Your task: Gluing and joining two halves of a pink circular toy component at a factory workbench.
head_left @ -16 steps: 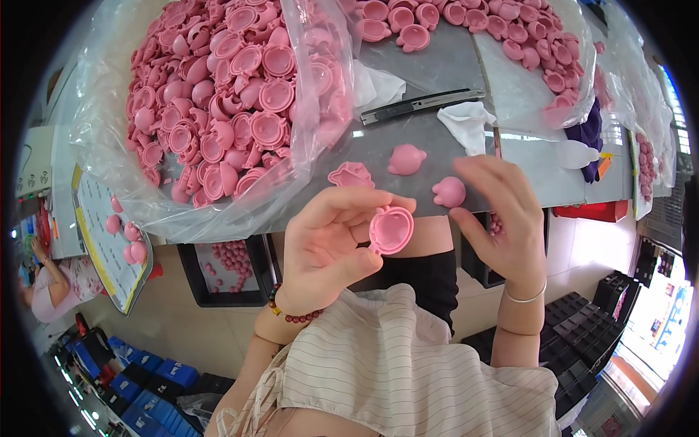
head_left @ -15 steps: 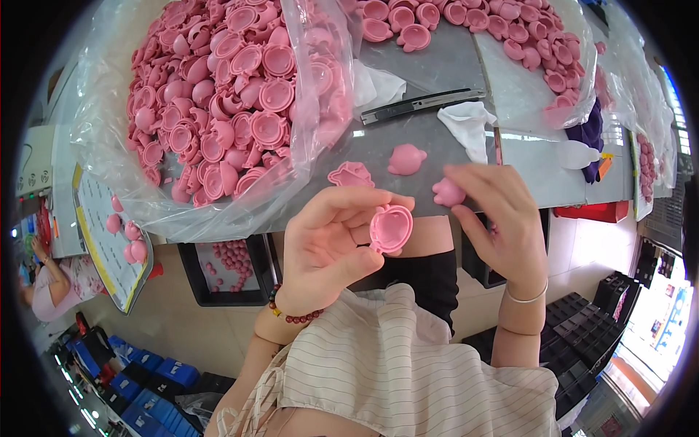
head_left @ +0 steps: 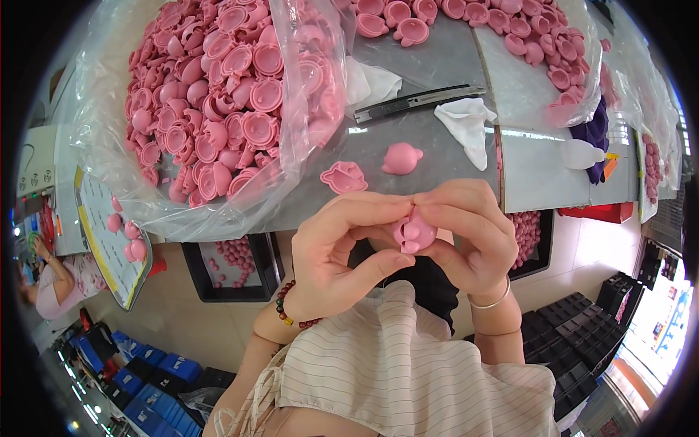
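In front of my body, over the table's near edge, both hands meet around pink plastic shell halves (head_left: 414,231) of a rounded, eared shape. My left hand (head_left: 331,251) pinches its side between thumb and fingers. From the other side the fingertips of my right hand (head_left: 473,237) grip it. The halves are pressed against each other; fingers hide how closely their rims fit. Just beyond my hands lie a pink shell half (head_left: 344,177) with its hollow side up and a rounded pink shell (head_left: 402,158) with its dome up.
A clear plastic bag (head_left: 304,109) full of pink shell halves fills the table's left. More pink shells (head_left: 520,25) lie at the back right. A black strip (head_left: 419,103) and a white cloth (head_left: 467,131) sit mid-table. Black trays (head_left: 191,269) are below. A person (head_left: 62,280) is far left.
My right hand has moved left from the table with the rounded pink shell and brought it against the half in my left hand. The left hand's half has turned.
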`<state>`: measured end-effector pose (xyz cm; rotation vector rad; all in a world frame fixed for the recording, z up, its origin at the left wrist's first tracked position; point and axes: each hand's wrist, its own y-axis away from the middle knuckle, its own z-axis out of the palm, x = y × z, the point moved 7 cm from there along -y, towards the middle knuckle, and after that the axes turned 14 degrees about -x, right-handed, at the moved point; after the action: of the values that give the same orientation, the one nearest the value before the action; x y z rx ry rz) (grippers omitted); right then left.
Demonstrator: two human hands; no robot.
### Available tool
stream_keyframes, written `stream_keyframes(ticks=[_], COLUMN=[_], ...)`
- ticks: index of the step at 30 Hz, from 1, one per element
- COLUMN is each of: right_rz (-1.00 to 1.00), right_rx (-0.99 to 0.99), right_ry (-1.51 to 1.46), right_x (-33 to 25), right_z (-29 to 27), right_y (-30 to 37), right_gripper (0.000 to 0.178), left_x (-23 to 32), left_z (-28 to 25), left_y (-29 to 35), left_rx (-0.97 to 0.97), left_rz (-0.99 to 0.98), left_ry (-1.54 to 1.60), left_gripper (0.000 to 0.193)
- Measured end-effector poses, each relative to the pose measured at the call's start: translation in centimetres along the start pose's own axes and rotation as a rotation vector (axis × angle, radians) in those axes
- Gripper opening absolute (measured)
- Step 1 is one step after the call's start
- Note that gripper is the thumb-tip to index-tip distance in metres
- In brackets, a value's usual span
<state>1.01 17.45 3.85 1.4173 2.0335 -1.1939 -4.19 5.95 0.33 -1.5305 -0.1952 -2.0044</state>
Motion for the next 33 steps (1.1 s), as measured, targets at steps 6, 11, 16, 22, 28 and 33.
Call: stream_keyframes(ticks=[6, 11, 16, 22, 28, 33], right_rz=[-0.063, -0.145, 0.033, 0.274, 0.551, 0.841], right_rx=[0.026, 0.082, 0.299, 0.976, 0.816, 0.533], right_ry=[0.236, 0.261, 0.344, 0.467, 0.74, 0.479], right_x=[-1.4, -2.6, -0.8, 2.0, 4.0, 7.9], right_z=[0.1, 0.3, -3.2, -9.0, -11.3, -13.8], right_y=[1.1, 1.8, 4.8, 10.0, 7.7, 7.8], right_gripper=[0.036, 0.02, 0.013, 0.02, 0.03, 0.04], left_x=[-0.5, -0.5, -0.3, -0.1, -1.3, -1.6], left_z=[0.1, 0.2, -0.7, -0.6, 0.0, 0.5], left_y=[-0.5, -0.5, -0.3, -0.4, -0.4, -0.4], left_rx=[-0.016, -0.055, -0.044, -0.044, -0.03, 0.044], left_rz=[-0.024, -0.019, 0.005, 0.024, -0.105, -0.056], left_ry=[-0.044, -0.003, 0.01, 0.142, 0.281, 0.383], left_gripper=[0.042, 0.053, 0.045, 0.043, 0.048, 0.054])
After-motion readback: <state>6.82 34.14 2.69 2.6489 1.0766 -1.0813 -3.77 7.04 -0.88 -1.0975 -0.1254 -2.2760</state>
